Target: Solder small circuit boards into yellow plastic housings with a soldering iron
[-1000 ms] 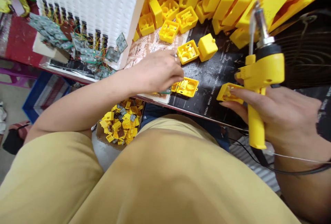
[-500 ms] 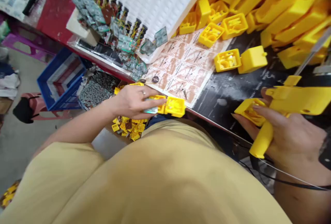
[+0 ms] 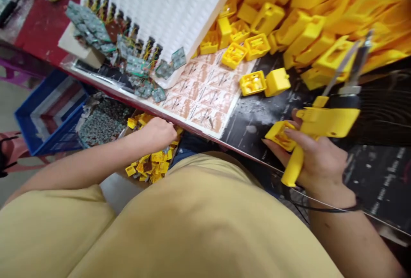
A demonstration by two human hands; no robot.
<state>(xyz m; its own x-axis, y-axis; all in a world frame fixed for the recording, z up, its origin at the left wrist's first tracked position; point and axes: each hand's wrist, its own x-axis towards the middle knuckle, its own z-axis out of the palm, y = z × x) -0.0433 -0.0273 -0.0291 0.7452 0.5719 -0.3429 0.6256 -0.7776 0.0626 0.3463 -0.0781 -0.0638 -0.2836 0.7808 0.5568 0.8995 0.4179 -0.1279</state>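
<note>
My left hand (image 3: 159, 134) is down below the table's front edge, over a box of small yellow parts (image 3: 150, 164). Its fingers are curled downward and what they hold is hidden. My right hand (image 3: 316, 160) grips the handle of a yellow soldering gun (image 3: 327, 121), whose metal tip points up and to the right. The fingers of that same hand also press a small yellow housing piece (image 3: 278, 134) against the black mat (image 3: 257, 115).
A white foam tray (image 3: 167, 8) with wired circuit boards (image 3: 135, 66) stands at the back left. A heap of yellow housings (image 3: 305, 12) fills the back right, and two more (image 3: 265, 83) lie by a printed sheet (image 3: 205, 94). A blue crate (image 3: 48, 115) sits on the floor.
My left hand has carried the yellow housing with its board off the table edge and down to the box of parts. The right hand has kept hold of the soldering gun and small piece.
</note>
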